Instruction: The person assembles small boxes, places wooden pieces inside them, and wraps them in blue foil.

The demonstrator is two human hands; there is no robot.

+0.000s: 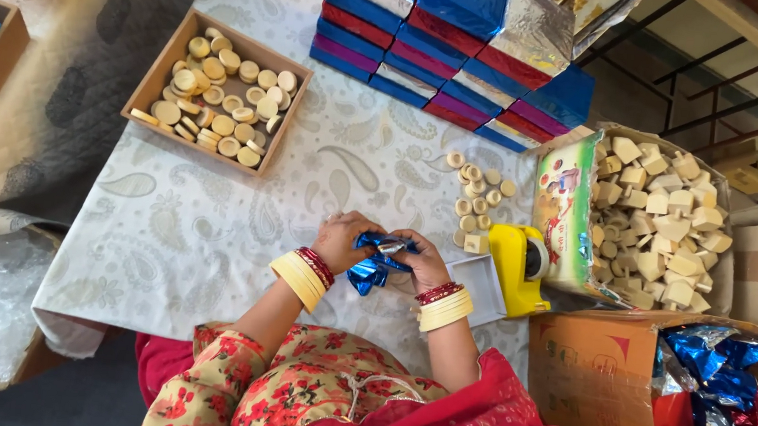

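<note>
Here, in the head view, a piece of blue foil wrapper is held between both hands just above the surface, close to the person's body. The left hand is closed on the wrapper's left end, fingers curled over the top. The right hand is clamped on the right end, and a silvery inner face of the foil is seen between the thumbs. Something small seems to be enclosed in the foil, but what it is cannot be told. Yellow and red bangles are worn on both wrists.

A white open box is lying just beside the right hand, and a yellow tape dispenser is touching its far side. A loose group of round pale discs is spread near the dispenser. A cardboard tray of round discs is set well apart at upper left. A carton of square pale blocks is placed to the right, and a stack of blue and red foil-covered boxes at the far edge. More crumpled blue and red foil is kept in a carton at lower right.

For the fold in hand to be done well, it is judged that the foil should be kept taut across the middle, both ends pinched evenly, and the flaps pressed flat one over the other so no silver side is left showing. A firm crease is called for, since foil springs back. Tearing at the corners could be caused by too hard a pull.
</note>
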